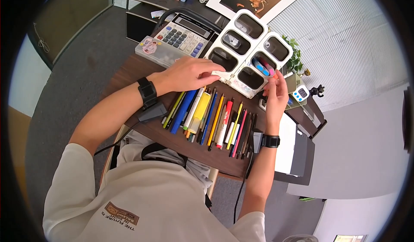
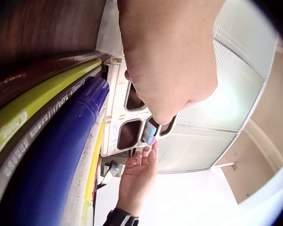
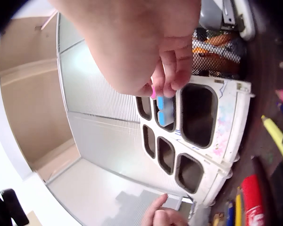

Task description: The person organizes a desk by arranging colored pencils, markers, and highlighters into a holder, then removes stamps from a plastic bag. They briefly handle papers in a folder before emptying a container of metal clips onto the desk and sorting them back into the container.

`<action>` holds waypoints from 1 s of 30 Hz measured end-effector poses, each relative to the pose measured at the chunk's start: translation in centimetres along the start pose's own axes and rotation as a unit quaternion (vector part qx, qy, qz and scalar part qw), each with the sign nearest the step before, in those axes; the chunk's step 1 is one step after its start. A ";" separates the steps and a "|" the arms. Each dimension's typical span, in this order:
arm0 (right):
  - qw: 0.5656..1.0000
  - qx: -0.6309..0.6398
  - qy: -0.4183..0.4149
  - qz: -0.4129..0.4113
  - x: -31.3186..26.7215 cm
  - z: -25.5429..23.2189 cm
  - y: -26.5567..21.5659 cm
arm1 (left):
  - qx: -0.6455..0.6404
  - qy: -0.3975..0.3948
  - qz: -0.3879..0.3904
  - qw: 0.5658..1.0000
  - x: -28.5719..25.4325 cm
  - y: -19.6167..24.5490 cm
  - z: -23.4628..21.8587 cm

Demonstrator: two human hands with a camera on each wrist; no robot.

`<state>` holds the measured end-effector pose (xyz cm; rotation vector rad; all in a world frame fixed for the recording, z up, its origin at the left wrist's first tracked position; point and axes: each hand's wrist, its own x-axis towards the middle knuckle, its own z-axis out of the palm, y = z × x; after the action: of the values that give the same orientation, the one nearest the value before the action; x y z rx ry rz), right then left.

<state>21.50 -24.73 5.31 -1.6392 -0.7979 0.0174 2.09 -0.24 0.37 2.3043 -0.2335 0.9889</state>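
A white organizer (image 1: 236, 71) with two rows of deep compartments stands behind a line of pens. At its near left corner is my left hand (image 1: 189, 74), thumb and fingers pinching the edge. My right hand (image 1: 276, 93) holds a pink-ended marker (image 3: 153, 92) by its top with the fingertips, over the middle compartment of the right row. Blue-ended markers (image 3: 161, 110) stand in that same compartment, right beside the fingers. Several pens and pencils lie side by side on the brown table (image 1: 233, 166), among them a yellow highlighter (image 1: 202, 106) and a thick blue marker (image 1: 183, 112).
Left of the organizer sit a large calculator (image 1: 183, 37) and a translucent pencil case (image 1: 155, 52). A framed picture (image 1: 254, 0) leans behind. To the right are a plant (image 1: 295, 54), a small white timer (image 1: 300, 93) and a black figurine (image 1: 318, 90). Cables trail from both wrists.
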 end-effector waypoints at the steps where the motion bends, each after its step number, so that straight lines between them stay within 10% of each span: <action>1: 0.993 -0.113 0.012 -0.031 0.2 -0.1 -0.2 | 0.002 -0.004 -0.002 1.000 0.0 0.0 0.0; 4: 0.927 -0.334 0.025 -0.168 1.0 -0.7 -1.3 | 0.007 -0.009 -0.004 1.000 0.0 0.0 0.1; 12: 0.870 -0.418 0.001 -0.261 2.4 -0.9 -2.5 | 0.015 0.012 0.021 1.000 0.0 0.0 0.0; 30: 0.878 -0.386 -0.011 -0.282 2.8 -0.4 -3.2 | -0.006 0.006 0.011 1.000 -0.1 -0.3 0.5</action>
<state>22.27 -23.62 9.37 -2.0631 -1.3911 -0.7900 2.39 -0.25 -0.12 2.2883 -0.2603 1.0091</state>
